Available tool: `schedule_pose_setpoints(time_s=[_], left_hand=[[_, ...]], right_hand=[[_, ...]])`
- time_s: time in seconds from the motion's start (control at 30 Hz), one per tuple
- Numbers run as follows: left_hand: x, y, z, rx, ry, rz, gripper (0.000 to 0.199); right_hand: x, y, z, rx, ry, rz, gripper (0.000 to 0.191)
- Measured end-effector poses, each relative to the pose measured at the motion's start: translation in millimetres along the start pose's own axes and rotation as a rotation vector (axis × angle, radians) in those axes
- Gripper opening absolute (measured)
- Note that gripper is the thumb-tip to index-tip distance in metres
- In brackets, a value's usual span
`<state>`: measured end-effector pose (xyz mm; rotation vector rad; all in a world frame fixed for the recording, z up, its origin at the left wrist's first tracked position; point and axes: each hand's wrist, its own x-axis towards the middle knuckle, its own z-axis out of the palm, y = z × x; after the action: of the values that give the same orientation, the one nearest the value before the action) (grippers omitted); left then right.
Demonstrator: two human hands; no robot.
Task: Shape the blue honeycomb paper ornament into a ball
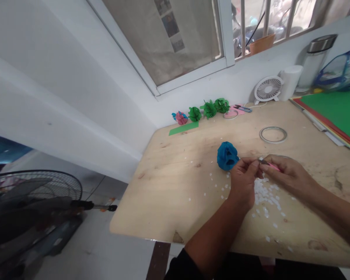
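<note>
My left hand (245,179) is closed in a pinch, its thumb and forefinger close to a tiny white scrap (260,158). What else the fingers hold is hidden. In my right hand (288,171) is a pink-handled tool with a dark tip (273,166), its tip meeting the left fingertips; the grip covers most of it. A round blue paper flower (226,156) sits just left of my left hand, close to its fingers. Many small white paper bits (264,192) are scattered on the wooden table (169,182) beneath and around both hands.
Along the wall are green paper flowers (209,109), a pink-and-blue one (181,117), a green strip (183,128) and blue-handled snips (242,108). Tape rolls (273,141) lie nearer. A small white fan (268,89), glass bottle (313,64) and coloured paper stack (338,109) stand right.
</note>
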<state>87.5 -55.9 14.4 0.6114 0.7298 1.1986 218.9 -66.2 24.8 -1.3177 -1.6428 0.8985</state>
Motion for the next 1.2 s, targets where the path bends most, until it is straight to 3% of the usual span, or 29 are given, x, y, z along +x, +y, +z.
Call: schedule_pose_setpoints(time_s=[0.47,0.67,0.8,1.0,1.2], left_hand=[[0,1,1.8,-0.001,-0.003,-0.014,0.04],[-1,6,1.6,0.026,0.044,0.077,0.04],[1,7,-2.5,0.167,0.07,0.159,0.037],[3,3,-6.0,0.363,0.091,0.143,0.026],[3,2,-6.9,0.315,0.068,0.124,0.028]], right_hand=[[-4,-3,-1,-0.001,0.029,0.032,0.047],[-3,8,-2,-0.206,0.056,0.016,0.05],[-5,17,-2,-0.352,0.066,-0.038,0.045],[-7,26,0,-0.529,0.133,-0.108,0.039],[-7,29,0,-0.584,0.113,-0.133,0.032]])
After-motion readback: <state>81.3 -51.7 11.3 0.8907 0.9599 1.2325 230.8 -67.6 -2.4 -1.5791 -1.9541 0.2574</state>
